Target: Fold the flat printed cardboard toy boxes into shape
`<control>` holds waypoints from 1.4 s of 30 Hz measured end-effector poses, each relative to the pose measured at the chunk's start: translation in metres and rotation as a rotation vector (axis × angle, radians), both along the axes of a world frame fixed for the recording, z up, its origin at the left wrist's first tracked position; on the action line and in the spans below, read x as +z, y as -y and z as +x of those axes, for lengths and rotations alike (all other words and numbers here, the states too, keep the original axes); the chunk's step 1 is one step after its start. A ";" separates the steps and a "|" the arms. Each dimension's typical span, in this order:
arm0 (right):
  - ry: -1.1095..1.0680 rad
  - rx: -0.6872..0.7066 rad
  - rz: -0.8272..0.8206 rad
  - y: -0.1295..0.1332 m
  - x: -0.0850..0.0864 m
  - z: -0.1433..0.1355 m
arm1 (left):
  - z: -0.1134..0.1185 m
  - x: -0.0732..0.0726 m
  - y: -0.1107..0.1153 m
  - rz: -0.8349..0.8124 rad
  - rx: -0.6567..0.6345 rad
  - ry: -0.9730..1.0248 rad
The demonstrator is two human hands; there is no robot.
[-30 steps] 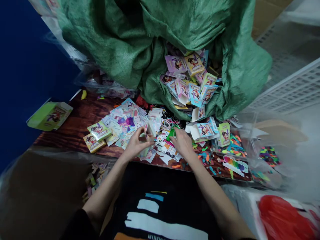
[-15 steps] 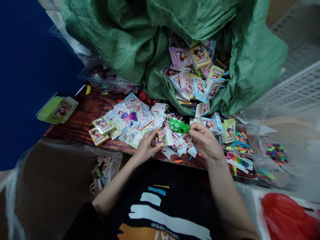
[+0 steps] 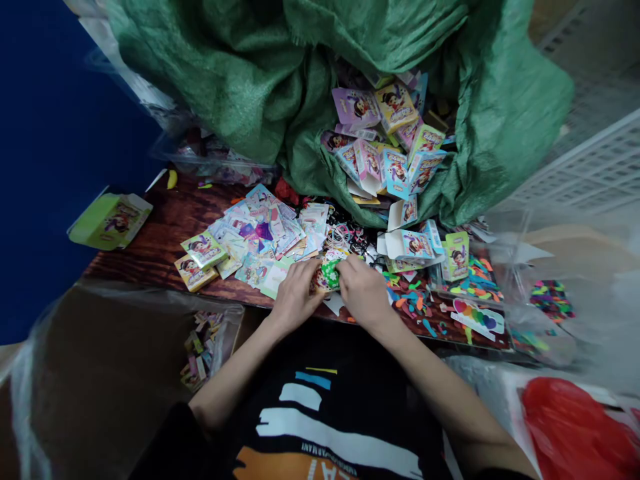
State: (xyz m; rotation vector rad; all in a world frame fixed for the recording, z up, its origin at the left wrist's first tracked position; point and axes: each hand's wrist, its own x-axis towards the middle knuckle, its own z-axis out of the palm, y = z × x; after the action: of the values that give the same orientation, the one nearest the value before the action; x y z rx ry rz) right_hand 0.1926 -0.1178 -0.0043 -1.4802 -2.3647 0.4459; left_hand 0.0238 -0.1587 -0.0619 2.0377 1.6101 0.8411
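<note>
Both my hands meet low over the table's front edge. My left hand is closed around a small cartoon-printed box, most of it hidden by my fingers. My right hand pinches a green piece with a white pattern, pressed against the box's open end; whether part of it is inside, I cannot tell. Just beyond my hands lie pale rings and a spread heap of printed cards.
A green woven sack full of small printed boxes stands behind the table. Two closed boxes lie left of the cards. Colourful small strips are scattered at right. A red bag sits lower right, a lined carton lower left.
My right hand has moved left and down, bringing the green piece from above the rings to the box in my left hand. The colourful strips behind it now show.
</note>
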 end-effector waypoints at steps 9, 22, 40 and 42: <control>-0.503 0.162 -0.944 -0.021 -0.011 0.013 | -0.004 -0.001 0.001 0.052 0.006 -0.153; -0.171 -0.161 -0.073 -0.005 -0.010 -0.001 | 0.003 0.003 -0.006 0.161 -0.001 -0.056; 0.007 0.160 -0.352 -0.008 0.007 0.009 | 0.002 -0.016 -0.004 0.164 -0.094 -0.015; -0.160 0.193 -0.347 -0.006 0.012 0.016 | 0.000 -0.020 -0.003 0.153 -0.047 0.007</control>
State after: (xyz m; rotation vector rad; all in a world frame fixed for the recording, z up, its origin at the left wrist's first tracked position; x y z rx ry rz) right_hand 0.2087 -0.1116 0.0079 -1.2926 -2.3966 1.0277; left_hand 0.0241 -0.1555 -0.0814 2.1646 1.5292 0.9803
